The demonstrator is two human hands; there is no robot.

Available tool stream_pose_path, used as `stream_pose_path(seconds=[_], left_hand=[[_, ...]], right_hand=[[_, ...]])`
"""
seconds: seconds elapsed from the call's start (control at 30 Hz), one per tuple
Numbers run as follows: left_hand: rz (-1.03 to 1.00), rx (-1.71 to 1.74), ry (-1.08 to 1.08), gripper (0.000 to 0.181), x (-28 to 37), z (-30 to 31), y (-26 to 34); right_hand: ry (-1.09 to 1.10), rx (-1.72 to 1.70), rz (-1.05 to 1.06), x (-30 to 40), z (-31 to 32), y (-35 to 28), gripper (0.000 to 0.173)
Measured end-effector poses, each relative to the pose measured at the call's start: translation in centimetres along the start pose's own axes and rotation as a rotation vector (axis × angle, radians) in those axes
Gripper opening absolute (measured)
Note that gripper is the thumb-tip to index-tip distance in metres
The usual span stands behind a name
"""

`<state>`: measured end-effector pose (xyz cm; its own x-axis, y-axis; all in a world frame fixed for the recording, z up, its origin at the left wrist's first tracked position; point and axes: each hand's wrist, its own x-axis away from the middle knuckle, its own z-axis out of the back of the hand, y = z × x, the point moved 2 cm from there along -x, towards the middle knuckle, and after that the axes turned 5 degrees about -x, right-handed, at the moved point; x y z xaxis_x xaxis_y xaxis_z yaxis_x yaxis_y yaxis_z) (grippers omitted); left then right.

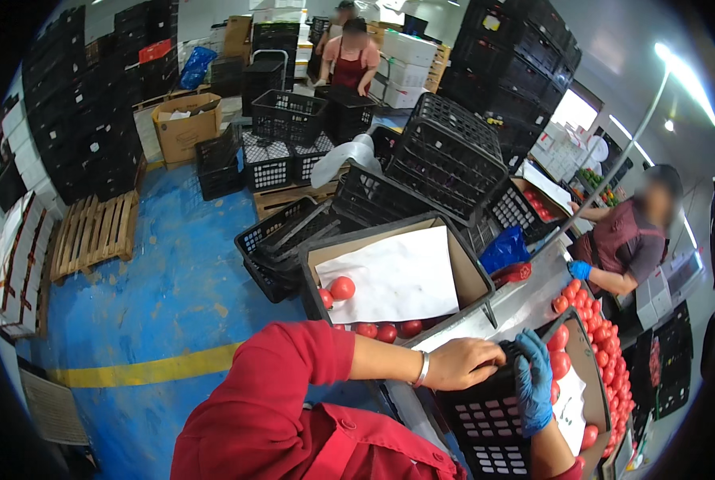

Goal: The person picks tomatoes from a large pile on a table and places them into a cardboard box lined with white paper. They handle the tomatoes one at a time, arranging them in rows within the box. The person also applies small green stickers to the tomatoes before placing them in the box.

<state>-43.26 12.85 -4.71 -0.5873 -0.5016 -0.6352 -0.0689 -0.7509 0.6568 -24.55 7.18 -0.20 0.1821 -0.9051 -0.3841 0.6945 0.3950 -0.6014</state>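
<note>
My left hand (466,363), bare with a metal bracelet at the wrist, curls its fingers over the near end of a black plastic crate (489,414). Beside it my right hand (535,379), in a blue glove, has its fingers bent over the same rim, close to the left fingertips. Brown lining and a white paper sheet (568,414) are inside this crate, with several red tomatoes (560,364) along its sides. Ahead stands a larger black crate (480,282) holding a white sheet (393,276) and a few tomatoes (342,288). What the fingers press on is partly hidden.
Loose tomatoes (609,354) are heaped right of the crate on a metal table (513,306). A co-worker (624,246) stands across it; another person (351,60) is at the back. Black crates (447,156) crowd the front, and a wooden pallet (96,234) lies left.
</note>
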Motion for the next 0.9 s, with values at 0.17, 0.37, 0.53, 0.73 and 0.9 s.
stream_pose_path(seconds=[0.17,0.37,0.53,0.73,0.9], left_hand=[[-0.127,0.050,0.093,0.015,-4.5,-1.7,4.9],[-0.158,0.098,0.136,0.016,-10.3,-8.8,9.4],[-0.180,0.168,0.087,0.020,-16.7,-17.7,12.1],[0.025,-0.103,0.064,0.027,-22.5,-28.1,6.7],[0.196,-0.564,-0.233,0.036,-20.9,-28.5,-0.1]], right_hand=[[0.082,-0.356,-0.064,1.2,2.9,1.6,0.028],[0.068,-0.368,-0.179,6.1,11.9,3.0,0.041],[0.197,-0.721,-0.145,11.0,17.3,12.6,0.046],[0.028,-0.232,-0.278,13.5,21.2,18.3,0.029],[-0.003,-0.035,-0.085,14.7,20.4,19.3,0.028]])
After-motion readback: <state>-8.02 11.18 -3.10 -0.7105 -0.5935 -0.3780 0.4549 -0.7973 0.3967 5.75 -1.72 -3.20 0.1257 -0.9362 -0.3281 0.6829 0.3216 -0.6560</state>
